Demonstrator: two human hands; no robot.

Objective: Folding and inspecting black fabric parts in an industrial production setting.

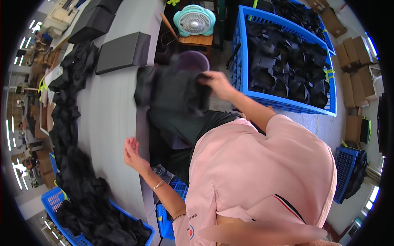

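My right hand [219, 84] grips the edge of a black fabric piece [178, 88], which is smeared by motion. The piece hangs in front of my lap at the table's edge, and its exact shape is hard to make out. Lower down, my left hand [134, 155] is raised over the near edge of the grey table [108, 110], fingers stretched out and holding nothing. A black box-shaped piece [121, 51] rests on the table beyond the fabric. Along the table's far side runs a long heap of black fabric pieces [67, 106].
More black boxy pieces [92, 20] lie at the table's far end. A blue crate [287, 100] full of black pieces stands to my right. A turquoise fan [194, 21] sits on a wooden stool, behind a purple bucket [201, 59]. Another blue crate [51, 201] is at lower left.
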